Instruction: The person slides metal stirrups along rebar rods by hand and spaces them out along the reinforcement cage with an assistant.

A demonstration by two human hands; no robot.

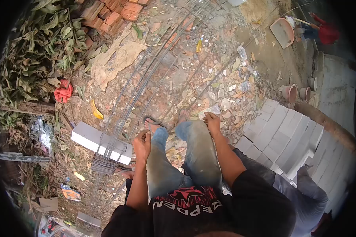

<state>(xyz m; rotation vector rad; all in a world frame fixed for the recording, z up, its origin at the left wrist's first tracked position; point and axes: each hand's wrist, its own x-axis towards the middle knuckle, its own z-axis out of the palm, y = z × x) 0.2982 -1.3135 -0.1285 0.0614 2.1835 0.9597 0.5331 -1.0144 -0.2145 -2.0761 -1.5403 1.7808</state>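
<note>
My left hand is raised above my left thigh with its fingers curled together. Over my right knee, my right hand is closed in a pinch. Anything small inside either hand is too small to make out. Just left of my left hand, a long steel rebar cage runs diagonally over the ground. Its near part rests on a white block, and a bundle of square steel stirrups sits around its bars. A piece of clear plastic lies on the ground beyond my right hand.
White blocks are stacked at right, near another person's grey-clothed body. Red bricks and cut leafy branches lie at upper left. A tan sack, a dustpan-like scoop and several pots stand or lie around. Rubble covers the ground.
</note>
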